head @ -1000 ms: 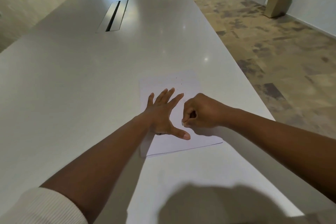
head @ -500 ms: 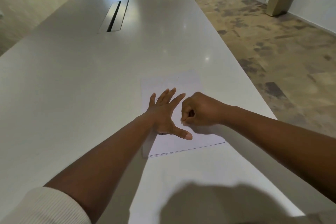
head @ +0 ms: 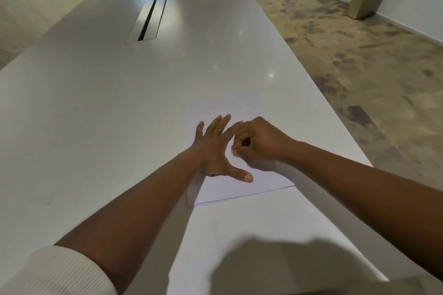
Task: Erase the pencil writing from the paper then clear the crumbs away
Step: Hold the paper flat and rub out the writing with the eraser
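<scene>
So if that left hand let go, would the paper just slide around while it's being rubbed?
Probably. The paper is thin and lies flat on a glossy table, so it would likely skid or crumple. The left hand is spread flat on it, seemingly to pin it. The near edge shows several sheets, which may slip over each other. The right hand is curled tight; what it holds is hidden.
</scene>
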`<state>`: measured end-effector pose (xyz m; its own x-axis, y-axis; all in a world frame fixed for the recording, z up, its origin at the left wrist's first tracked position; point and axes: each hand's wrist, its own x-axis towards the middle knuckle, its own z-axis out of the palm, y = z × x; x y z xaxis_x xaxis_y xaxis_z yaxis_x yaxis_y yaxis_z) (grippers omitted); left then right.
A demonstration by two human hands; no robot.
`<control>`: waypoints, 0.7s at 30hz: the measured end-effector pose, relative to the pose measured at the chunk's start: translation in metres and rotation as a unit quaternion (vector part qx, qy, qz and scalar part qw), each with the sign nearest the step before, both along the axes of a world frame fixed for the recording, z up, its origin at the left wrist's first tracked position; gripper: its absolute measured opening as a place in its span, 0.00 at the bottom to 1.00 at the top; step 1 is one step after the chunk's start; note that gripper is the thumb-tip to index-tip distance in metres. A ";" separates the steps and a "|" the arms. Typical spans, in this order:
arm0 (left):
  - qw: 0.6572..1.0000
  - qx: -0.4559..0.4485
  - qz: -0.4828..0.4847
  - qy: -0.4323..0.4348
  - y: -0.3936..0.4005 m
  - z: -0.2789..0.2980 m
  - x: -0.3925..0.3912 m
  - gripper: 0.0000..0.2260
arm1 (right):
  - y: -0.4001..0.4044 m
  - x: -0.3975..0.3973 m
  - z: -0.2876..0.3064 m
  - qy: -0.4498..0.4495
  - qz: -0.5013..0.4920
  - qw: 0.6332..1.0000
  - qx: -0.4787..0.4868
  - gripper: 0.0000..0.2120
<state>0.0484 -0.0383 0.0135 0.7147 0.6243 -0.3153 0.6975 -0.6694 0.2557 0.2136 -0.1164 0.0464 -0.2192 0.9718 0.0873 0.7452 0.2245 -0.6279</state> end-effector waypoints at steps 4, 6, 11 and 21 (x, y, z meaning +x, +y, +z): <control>1.000 0.006 0.000 -0.001 0.001 -0.002 -0.001 0.67 | -0.002 0.006 0.002 -0.035 0.039 0.998 -0.043 0.02; 1.000 0.005 0.000 0.000 0.001 -0.002 -0.001 0.67 | 0.005 0.008 0.005 -0.039 0.014 0.999 -0.022 0.02; 1.000 0.003 -0.003 -0.002 0.001 -0.001 -0.001 0.66 | 0.011 -0.003 0.001 -0.046 -0.012 0.998 0.039 0.04; 1.000 0.009 -0.005 0.008 0.001 -0.001 -0.001 0.67 | 0.002 0.016 0.010 -0.037 0.038 0.998 -0.043 0.04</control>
